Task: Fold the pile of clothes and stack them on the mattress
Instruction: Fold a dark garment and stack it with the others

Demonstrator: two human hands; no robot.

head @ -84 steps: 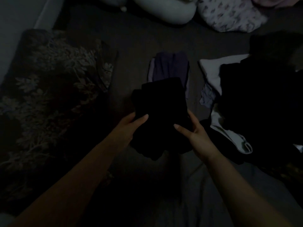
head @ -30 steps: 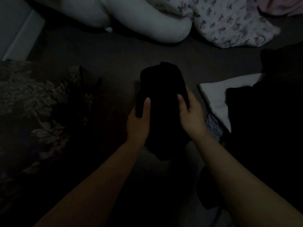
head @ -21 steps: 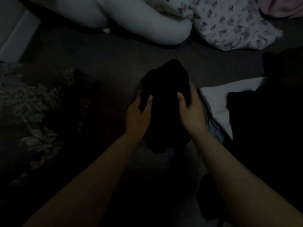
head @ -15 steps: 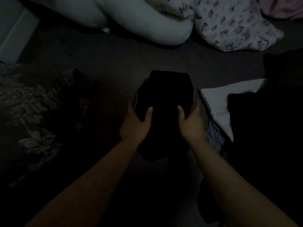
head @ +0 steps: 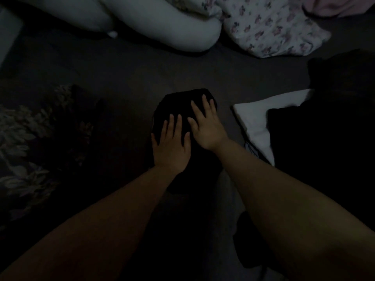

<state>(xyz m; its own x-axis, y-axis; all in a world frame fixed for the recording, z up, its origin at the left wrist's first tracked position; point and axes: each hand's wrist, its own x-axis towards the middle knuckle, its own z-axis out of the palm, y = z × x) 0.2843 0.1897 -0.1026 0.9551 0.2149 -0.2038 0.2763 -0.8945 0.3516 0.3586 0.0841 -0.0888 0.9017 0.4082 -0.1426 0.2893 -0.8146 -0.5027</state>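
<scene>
We found the left hand (head: 172, 146) and right hand (head: 205, 123) flat, fingers straight, pressing the folded black garment (head: 178, 104); soft, light, best lifted by its side edges.

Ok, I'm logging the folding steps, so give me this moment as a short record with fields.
left hand: left hand flat, fingers straight, on the black folded garment
right hand: right hand flat on the same garment, further forward
garment place: lying on the dark mattress
to the right: white cloth under a dark clothes pile
far edge: white pillow, flowered fabric
lighting: very dim
</scene>
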